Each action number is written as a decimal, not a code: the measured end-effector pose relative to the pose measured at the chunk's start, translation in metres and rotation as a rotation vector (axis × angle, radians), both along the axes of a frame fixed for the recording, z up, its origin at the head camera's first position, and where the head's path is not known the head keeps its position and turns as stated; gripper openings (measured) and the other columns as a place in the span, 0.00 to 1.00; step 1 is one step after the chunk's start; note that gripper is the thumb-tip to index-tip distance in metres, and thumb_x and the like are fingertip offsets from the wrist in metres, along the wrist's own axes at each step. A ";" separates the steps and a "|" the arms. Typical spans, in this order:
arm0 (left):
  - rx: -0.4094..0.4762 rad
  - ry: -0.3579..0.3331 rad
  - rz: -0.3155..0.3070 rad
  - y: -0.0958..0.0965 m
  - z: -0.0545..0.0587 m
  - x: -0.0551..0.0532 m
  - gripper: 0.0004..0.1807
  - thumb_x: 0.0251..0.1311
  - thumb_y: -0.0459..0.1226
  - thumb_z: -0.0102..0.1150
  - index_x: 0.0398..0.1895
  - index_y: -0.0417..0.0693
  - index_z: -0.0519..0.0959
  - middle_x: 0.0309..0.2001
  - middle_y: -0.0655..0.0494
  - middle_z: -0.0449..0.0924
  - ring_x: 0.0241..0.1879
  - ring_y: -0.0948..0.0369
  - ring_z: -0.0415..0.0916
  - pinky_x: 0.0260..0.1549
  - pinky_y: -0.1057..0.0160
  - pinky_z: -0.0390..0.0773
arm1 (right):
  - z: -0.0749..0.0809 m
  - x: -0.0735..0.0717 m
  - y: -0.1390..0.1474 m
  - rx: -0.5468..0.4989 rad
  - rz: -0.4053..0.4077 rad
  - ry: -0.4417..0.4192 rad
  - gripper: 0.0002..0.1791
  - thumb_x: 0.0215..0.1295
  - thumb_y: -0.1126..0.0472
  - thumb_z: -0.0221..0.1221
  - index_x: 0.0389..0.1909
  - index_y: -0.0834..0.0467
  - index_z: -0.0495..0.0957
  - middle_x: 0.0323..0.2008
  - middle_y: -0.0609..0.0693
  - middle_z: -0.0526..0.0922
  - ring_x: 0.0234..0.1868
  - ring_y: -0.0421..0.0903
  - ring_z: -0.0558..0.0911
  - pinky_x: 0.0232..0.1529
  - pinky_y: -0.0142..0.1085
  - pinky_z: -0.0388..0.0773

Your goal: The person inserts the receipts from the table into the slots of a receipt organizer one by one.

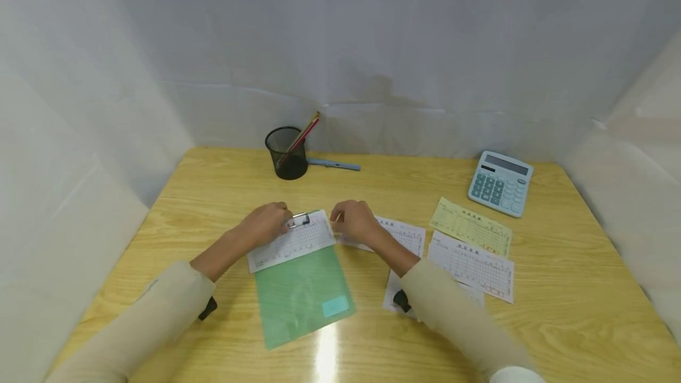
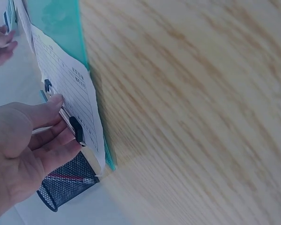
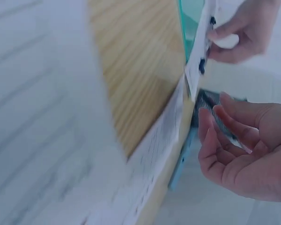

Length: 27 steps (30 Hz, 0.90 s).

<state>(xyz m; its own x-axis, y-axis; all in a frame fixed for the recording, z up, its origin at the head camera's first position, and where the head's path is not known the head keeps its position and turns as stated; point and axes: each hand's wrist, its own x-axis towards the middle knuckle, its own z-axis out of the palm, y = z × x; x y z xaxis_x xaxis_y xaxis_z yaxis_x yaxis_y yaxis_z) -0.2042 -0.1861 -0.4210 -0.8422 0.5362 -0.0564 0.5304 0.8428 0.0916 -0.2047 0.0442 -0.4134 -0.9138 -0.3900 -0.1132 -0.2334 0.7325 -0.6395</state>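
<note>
A translucent green clipboard (image 1: 303, 294) with a pale blue label lies on the table in front of me. Across its top end is a white printed form (image 1: 291, 248), under the metal clip (image 1: 300, 221) with black ends. My left hand (image 1: 266, 226) pinches this clip; in the left wrist view the thumb is on one side of its bar and fingers are on the other. Beside the form's upper right corner, my right hand (image 1: 355, 220) hovers with fingers loosely bent. Nothing shows between those fingers (image 3: 210, 145) in the right wrist view.
More white forms (image 1: 401, 235) lie under and beside my right forearm, with a yellow form (image 1: 470, 226) at their far side. A blue calculator (image 1: 500, 183) sits at the back right. At the back stand a black mesh pencil cup (image 1: 287, 155) and a blue pen (image 1: 335, 164).
</note>
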 end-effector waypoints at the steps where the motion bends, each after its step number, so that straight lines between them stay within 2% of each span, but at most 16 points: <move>1: 0.001 0.000 -0.002 0.000 0.000 0.000 0.11 0.57 0.34 0.63 0.42 0.37 0.82 0.41 0.44 0.80 0.40 0.53 0.79 0.42 0.57 0.81 | 0.001 0.001 0.007 -0.001 0.002 0.017 0.07 0.60 0.64 0.62 0.39 0.61 0.82 0.31 0.51 0.84 0.30 0.43 0.79 0.34 0.33 0.75; 6: 0.011 0.004 -0.012 0.000 -0.001 -0.001 0.12 0.57 0.35 0.63 0.43 0.38 0.82 0.41 0.45 0.81 0.40 0.53 0.80 0.42 0.57 0.81 | 0.007 0.005 0.051 0.001 -0.015 0.034 0.13 0.60 0.62 0.63 0.45 0.61 0.80 0.39 0.54 0.83 0.40 0.47 0.81 0.38 0.36 0.78; 11: 0.034 0.003 0.000 -0.003 -0.001 -0.001 0.12 0.56 0.34 0.63 0.42 0.38 0.82 0.41 0.45 0.81 0.40 0.52 0.80 0.42 0.56 0.81 | 0.007 0.006 0.093 0.005 -0.050 0.010 0.19 0.59 0.61 0.64 0.51 0.63 0.77 0.47 0.59 0.81 0.47 0.53 0.80 0.45 0.42 0.79; 14: 0.038 -0.005 0.010 -0.004 0.001 0.000 0.12 0.57 0.34 0.63 0.43 0.38 0.82 0.41 0.45 0.81 0.40 0.52 0.80 0.43 0.55 0.80 | 0.004 0.007 0.110 0.041 -0.061 -0.017 0.21 0.57 0.61 0.65 0.52 0.63 0.75 0.50 0.59 0.79 0.50 0.55 0.78 0.48 0.45 0.77; 21: 0.042 -0.020 0.012 -0.004 0.000 -0.001 0.13 0.57 0.34 0.62 0.44 0.37 0.82 0.42 0.44 0.81 0.41 0.52 0.79 0.44 0.55 0.80 | -0.003 0.007 0.130 0.187 -0.080 -0.064 0.24 0.49 0.58 0.72 0.47 0.58 0.76 0.51 0.59 0.74 0.52 0.55 0.74 0.52 0.47 0.73; 27: 0.046 -0.018 0.010 -0.005 -0.001 -0.002 0.12 0.57 0.34 0.63 0.43 0.37 0.82 0.42 0.44 0.81 0.41 0.52 0.80 0.44 0.55 0.80 | -0.006 0.008 0.130 0.289 -0.075 -0.115 0.29 0.42 0.59 0.75 0.47 0.55 0.75 0.48 0.56 0.72 0.46 0.51 0.73 0.47 0.42 0.73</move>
